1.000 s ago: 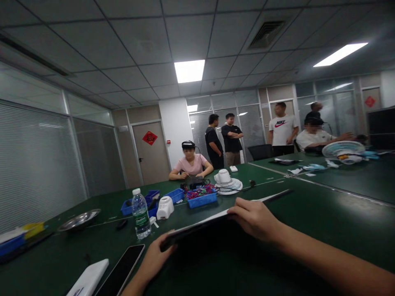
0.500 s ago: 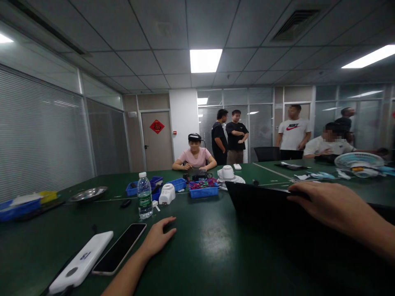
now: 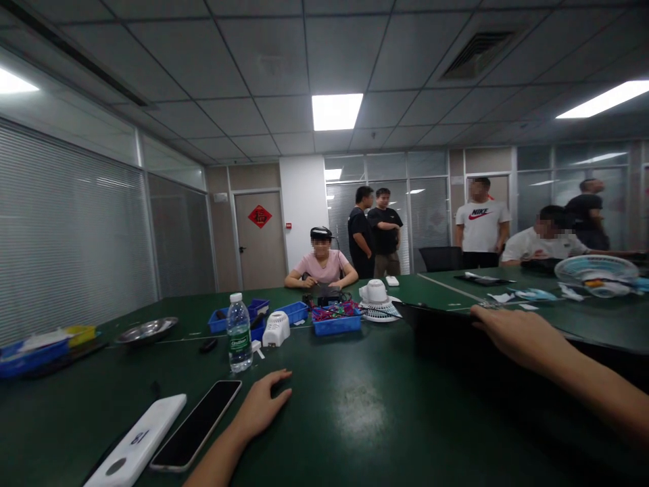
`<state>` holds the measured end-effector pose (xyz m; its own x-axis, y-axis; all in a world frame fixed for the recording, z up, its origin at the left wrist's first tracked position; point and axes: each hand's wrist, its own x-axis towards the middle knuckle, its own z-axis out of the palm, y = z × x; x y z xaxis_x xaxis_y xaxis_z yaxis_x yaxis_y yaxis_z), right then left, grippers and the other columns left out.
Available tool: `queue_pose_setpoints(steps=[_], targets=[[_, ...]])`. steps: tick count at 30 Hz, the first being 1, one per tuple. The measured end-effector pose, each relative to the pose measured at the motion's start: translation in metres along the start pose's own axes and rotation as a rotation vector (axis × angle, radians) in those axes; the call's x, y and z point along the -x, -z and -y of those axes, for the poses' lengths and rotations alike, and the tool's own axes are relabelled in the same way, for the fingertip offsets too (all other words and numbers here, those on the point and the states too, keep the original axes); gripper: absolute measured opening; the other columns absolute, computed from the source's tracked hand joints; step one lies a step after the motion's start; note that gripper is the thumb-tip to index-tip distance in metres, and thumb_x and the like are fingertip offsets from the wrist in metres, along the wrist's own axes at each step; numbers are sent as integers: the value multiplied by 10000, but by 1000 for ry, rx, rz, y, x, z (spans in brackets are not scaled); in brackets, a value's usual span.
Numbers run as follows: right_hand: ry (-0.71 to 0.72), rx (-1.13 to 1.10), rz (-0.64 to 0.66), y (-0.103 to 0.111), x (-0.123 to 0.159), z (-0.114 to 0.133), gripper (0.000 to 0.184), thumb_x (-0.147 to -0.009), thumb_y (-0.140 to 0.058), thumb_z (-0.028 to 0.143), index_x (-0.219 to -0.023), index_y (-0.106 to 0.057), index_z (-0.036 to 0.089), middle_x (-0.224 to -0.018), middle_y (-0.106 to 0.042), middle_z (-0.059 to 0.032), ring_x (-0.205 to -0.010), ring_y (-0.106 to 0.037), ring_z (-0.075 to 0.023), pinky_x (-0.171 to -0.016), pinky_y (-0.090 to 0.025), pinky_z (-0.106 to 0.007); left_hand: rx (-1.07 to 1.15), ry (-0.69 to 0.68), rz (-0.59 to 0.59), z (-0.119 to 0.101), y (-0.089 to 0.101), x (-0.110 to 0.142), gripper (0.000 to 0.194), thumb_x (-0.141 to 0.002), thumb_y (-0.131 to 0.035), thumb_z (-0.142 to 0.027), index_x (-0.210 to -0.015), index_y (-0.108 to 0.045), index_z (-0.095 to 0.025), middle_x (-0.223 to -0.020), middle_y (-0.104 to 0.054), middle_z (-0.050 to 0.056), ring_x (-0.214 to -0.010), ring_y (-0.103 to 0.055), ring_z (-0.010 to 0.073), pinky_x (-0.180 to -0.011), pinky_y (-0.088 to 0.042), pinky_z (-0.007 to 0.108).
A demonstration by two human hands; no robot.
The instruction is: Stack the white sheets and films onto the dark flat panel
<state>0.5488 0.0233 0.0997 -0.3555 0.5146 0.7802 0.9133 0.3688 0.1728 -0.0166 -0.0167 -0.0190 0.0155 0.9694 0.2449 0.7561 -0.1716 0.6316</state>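
Observation:
My right hand (image 3: 514, 335) grips the upper edge of a wide black sheet-like thing (image 3: 456, 352), thumb and fingers closed over it. What kind of thing it is cannot be made out, as its lower part is lost in shadow. On the green table (image 3: 355, 433) rests my left hand (image 3: 263, 406), fingers apart and holding nothing. Just left of that hand lies a smartphone (image 3: 197, 425) with a dark screen, and beside it a white power bank (image 3: 136, 439). A water bottle (image 3: 239, 335) stands upright beyond the left hand.
Blue bins (image 3: 336, 326) with wires and parts, a white motor housing (image 3: 276, 329) and a white fan part (image 3: 376, 297) sit mid-table. A metal dish (image 3: 147, 329) lies left; a fan cage (image 3: 595, 270) is far right. Across the table sits a person in pink (image 3: 321, 267); others stand behind.
The black thing's upper edge has dropped and tilted lower, with my right hand still on it. My left hand stays on the table. The camera view has tipped up slightly.

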Motion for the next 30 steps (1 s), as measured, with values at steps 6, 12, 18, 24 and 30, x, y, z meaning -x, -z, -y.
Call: queue_pose_setpoints(steps=[6,12,18,24,30], targets=[[74,54,198,26,-18,36,159,-912,-537,336,-985,-633,233,-715,-704,-58,-563,-656,-234,-485,-364,-306,39,23,-16,2,-2,-5,409,-910,-649,-386,-1274,-586,-211,-1420,-552,84,-1284,-532,284,-1081,-411,570],[438,-229,129,69,5,149,119,-925,-491,245,-960,-602,269,-672,-693,-4,-451,-581,-179,-401,-296,-326,137,53,-32,3,-3,-13,392,-932,-606,-432,-1249,-594,-200,-1325,-610,78,-1178,-602,258,-1005,-487,520],[618,-254,-41,21,48,242,155,-945,-511,255,-1030,-627,197,-968,-765,-67,-685,-709,-226,-468,-445,-337,188,66,-76,-1,1,-11,359,-931,-608,-437,-1192,-624,-191,-1291,-634,73,-1171,-608,253,-1008,-483,514],[681,-424,311,-51,53,265,138,-880,-672,338,-1004,-667,279,-888,-764,60,-694,-721,-174,-522,-490,-254,139,33,-54,-4,3,-8,406,-946,-564,-470,-1227,-629,-184,-1365,-628,91,-1278,-568,260,-1117,-381,551],[155,-429,545,-93,3,161,350,-962,-451,277,-1250,-647,303,-1350,-633,-32,-1251,-568,-193,-1080,-389,-329,-47,22,-22,0,-2,-6,499,-804,-636,-463,-1223,-692,-197,-1472,-554,119,-1430,-413,305,-1205,-273,481]])
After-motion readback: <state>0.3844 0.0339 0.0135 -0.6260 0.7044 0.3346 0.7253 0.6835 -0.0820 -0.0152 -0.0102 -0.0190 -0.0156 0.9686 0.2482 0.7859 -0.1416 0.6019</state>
